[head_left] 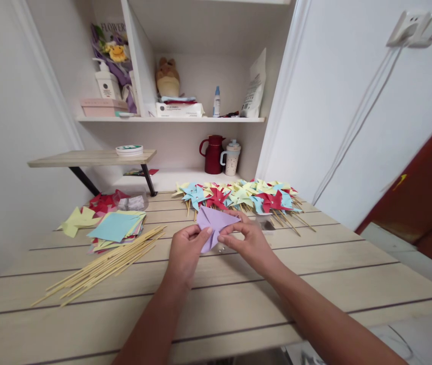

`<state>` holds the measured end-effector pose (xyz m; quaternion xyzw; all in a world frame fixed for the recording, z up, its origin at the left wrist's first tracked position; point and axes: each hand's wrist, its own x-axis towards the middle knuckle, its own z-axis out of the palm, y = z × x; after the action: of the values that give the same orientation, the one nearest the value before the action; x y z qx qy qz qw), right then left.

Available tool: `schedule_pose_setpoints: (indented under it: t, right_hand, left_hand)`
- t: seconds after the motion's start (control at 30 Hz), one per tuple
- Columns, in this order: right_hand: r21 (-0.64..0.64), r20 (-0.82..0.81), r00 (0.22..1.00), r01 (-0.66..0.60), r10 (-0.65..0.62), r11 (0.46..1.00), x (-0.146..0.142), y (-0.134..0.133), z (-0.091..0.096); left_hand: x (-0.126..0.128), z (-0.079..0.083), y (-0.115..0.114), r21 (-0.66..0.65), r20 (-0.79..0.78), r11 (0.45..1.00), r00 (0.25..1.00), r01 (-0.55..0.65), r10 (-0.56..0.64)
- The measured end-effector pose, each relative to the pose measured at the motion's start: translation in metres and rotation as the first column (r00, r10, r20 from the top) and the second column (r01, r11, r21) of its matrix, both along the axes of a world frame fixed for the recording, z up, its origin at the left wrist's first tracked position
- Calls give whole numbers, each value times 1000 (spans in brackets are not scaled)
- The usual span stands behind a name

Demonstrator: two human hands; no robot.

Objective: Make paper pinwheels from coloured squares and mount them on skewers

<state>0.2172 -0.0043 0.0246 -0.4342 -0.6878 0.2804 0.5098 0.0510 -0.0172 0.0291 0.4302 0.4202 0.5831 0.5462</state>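
A purple paper square (216, 219), cut and partly folded like a pinwheel, is held up over the middle of the table between both hands. My left hand (190, 244) pinches its left lower part, thumb on top near the centre. With thumb and fingers closed, my right hand (246, 238) grips its right side. Small pale beads (221, 249) show just below the paper. Beyond my hands lie finished pinwheels (238, 196) on sticks, in red, blue and yellow.
Left of my hands are thin wooden sticks (105, 266) and a stack of coloured paper squares (115, 228). Behind them sit a yellow folded paper (78, 221) and a clear plastic box (132, 202). A small riser shelf (90, 158) stands at the back left, near a red jug (213, 155) and a cup (232, 158).
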Motion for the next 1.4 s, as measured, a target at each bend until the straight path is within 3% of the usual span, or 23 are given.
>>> schedule_pose_setpoints:
  t: [0.6, 0.7, 0.8, 0.9, 1.07, 1.4]
  right_hand:
    - [-53, -36, 999, 8, -10, 999, 0, 2, -4]
    - [-14, -142, 990, -8, 6, 1000, 3, 5, -5]
    - [73, -226, 973, 61, -43, 995, 7, 6, -3]
    - [194, -118, 988, 124, -102, 973, 8, 4, 0]
    - [261, 37, 998, 41, -52, 964, 4, -1, 2]
    - [234, 103, 995, -4, -21, 972, 6, 1, 7]
  left_hand:
    - [0, -3, 2, 43, -108, 998, 993, -39, 43]
    - [-1, 0, 1, 20, -90, 997, 993, -69, 70]
    - [-1, 2, 0, 44, -148, 994, 983, -100, 106]
    - [0, 3, 0, 168, -244, 978, 956, -124, 163]
    - [3, 3, -3, 393, -378, 911, 880, -129, 288]
    - [6, -2, -2, 440, -390, 893, 874, -98, 289]
